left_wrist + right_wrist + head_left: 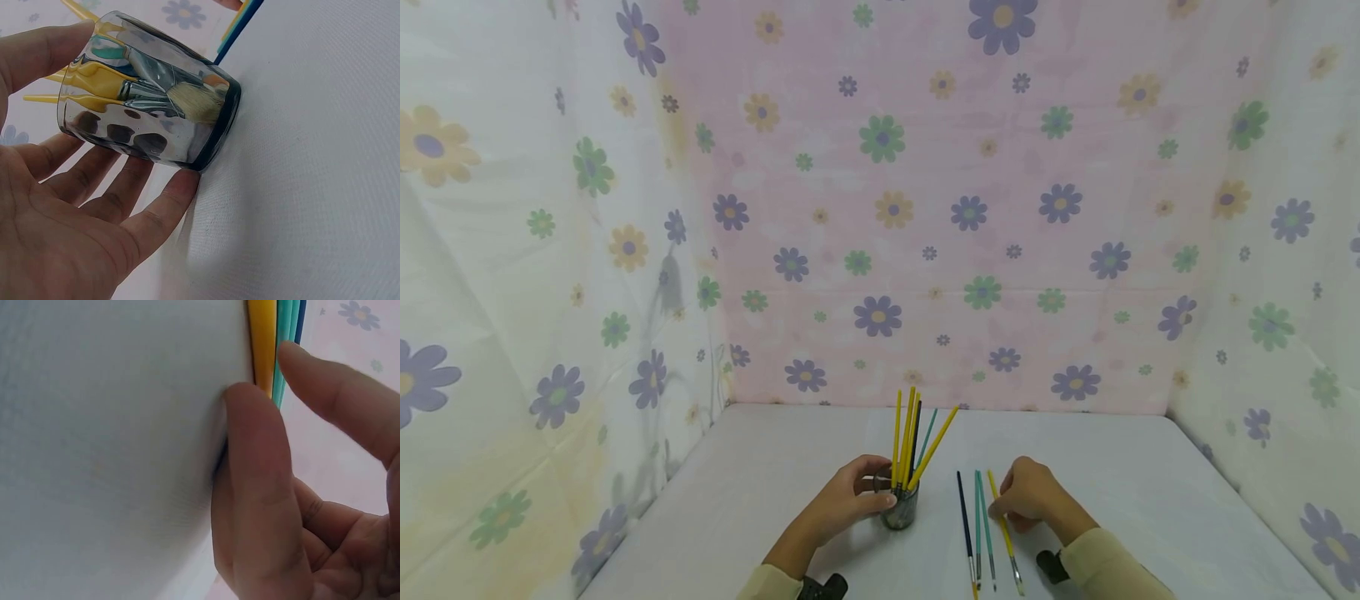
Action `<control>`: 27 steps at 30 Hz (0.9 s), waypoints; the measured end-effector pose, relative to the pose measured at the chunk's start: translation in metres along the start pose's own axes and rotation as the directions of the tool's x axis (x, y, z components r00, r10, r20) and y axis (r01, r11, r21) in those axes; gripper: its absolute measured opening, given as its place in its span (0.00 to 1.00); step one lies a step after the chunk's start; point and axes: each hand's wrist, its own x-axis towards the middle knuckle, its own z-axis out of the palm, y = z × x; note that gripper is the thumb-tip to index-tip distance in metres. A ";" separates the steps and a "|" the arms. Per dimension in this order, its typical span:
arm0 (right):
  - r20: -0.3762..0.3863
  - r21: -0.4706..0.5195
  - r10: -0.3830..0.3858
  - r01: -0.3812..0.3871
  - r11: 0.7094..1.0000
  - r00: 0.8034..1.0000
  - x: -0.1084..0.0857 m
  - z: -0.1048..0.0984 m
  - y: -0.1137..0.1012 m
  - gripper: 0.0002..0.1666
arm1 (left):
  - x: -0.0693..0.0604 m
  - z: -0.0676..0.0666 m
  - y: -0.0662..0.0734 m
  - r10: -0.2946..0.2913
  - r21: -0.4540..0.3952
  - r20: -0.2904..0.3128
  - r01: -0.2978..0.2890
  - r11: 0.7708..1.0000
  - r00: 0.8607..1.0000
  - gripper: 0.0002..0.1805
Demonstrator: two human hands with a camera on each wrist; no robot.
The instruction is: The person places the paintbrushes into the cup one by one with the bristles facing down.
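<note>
My left hand (842,504) holds a clear glass (169,137) that stands on the table, thumb near its rim and the other fingers along its side. Paintbrushes (906,442) with yellow, dark and teal handles stand in it, bristles down. My right hand (1033,496) is at a yellow paintbrush (1006,537) lying on the table. The right wrist view shows the index fingertip against the yellow handle (262,344), with the thumb apart from it. Left of this brush lie two teal paintbrushes (985,529) and a dark-handled paintbrush (965,517), roughly side by side.
A white cloth covers the table (790,450). Flower-patterned fabric walls (925,233) rise at the back and on both sides. Dark straps with devices (1052,567) sit at my wrists, by the pale sleeves (1108,562).
</note>
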 end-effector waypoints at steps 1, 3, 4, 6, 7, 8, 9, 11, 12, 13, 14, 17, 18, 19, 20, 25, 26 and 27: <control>-0.002 -0.001 -0.004 0.004 1.000 1.000 0.000 0.000 0.000 0.22 | 0.000 0.000 0.000 -0.002 0.002 -0.001 0.002 1.000 1.000 0.33; -0.012 0.009 -0.007 0.007 1.000 1.000 0.000 0.001 0.000 0.21 | 0.000 0.000 0.001 -0.007 0.002 -0.003 0.007 1.000 1.000 0.33; -0.015 0.014 -0.009 0.009 1.000 1.000 0.001 0.001 0.001 0.20 | 0.000 0.000 0.001 -0.011 0.002 -0.003 0.011 1.000 1.000 0.33; -0.021 0.027 -0.007 0.008 1.000 1.000 0.001 0.001 0.002 0.19 | 0.000 -0.001 0.000 -0.013 0.003 -0.003 0.013 1.000 1.000 0.33; -0.022 0.033 -0.006 0.007 0.999 1.000 0.002 0.002 0.003 0.18 | 0.000 -0.001 0.000 -0.015 0.001 -0.004 0.015 1.000 1.000 0.33; -0.023 0.039 -0.001 0.002 0.999 1.000 0.002 0.002 0.004 0.18 | 0.000 -0.001 0.000 -0.017 0.000 -0.003 0.017 1.000 1.000 0.33; -0.020 0.040 0.001 0.000 0.999 1.000 0.003 0.001 0.005 0.17 | 0.000 -0.001 0.000 -0.016 -0.002 -0.003 0.016 1.000 1.000 0.33; -0.017 0.048 0.012 -0.011 0.999 1.000 0.004 0.002 0.007 0.15 | 0.001 -0.001 0.000 -0.013 -0.002 0.000 0.013 1.000 1.000 0.33; -0.015 0.060 0.017 -0.017 0.998 1.000 0.005 0.002 0.009 0.14 | 0.001 -0.001 0.000 -0.013 -0.001 0.001 0.013 1.000 1.000 0.33; -0.013 0.067 0.019 -0.018 0.998 1.000 0.006 0.001 0.010 0.14 | 0.001 0.000 0.000 -0.012 0.002 0.001 0.012 1.000 1.000 0.33; -0.011 0.079 0.021 -0.020 0.997 1.000 0.007 0.001 0.011 0.13 | 0.001 0.000 0.000 -0.011 0.005 0.002 0.011 1.000 1.000 0.33; -0.001 0.127 0.043 -0.042 0.991 0.999 0.009 0.000 0.014 0.13 | 0.001 0.000 -0.002 -0.010 0.011 0.001 0.010 1.000 1.000 0.33; 0.003 0.141 0.052 -0.052 0.989 0.999 0.010 0.000 0.015 0.14 | 0.001 0.000 -0.002 -0.015 0.010 0.000 0.015 1.000 1.000 0.33; 0.008 0.148 0.059 -0.060 0.987 0.998 0.011 -0.001 0.016 0.14 | 0.001 0.000 -0.002 -0.016 0.009 -0.001 0.016 1.000 1.000 0.33; 0.014 0.160 0.067 -0.069 0.985 0.998 0.011 -0.002 0.017 0.15 | 0.001 0.000 -0.002 -0.019 0.007 -0.001 0.019 1.000 1.000 0.33; 0.027 0.224 0.054 -0.059 0.973 0.998 0.010 -0.005 0.020 0.17 | 0.002 0.000 -0.002 -0.018 -0.004 -0.005 0.018 1.000 1.000 0.32; 0.030 0.241 0.048 -0.054 0.969 0.998 0.010 -0.006 0.020 0.17 | 0.002 -0.001 -0.002 -0.017 -0.008 -0.004 0.017 1.000 1.000 0.32; 0.033 0.252 0.041 -0.048 0.967 0.999 0.009 -0.007 0.020 0.18 | 0.002 -0.001 -0.003 -0.015 -0.013 -0.003 0.015 1.000 1.000 0.32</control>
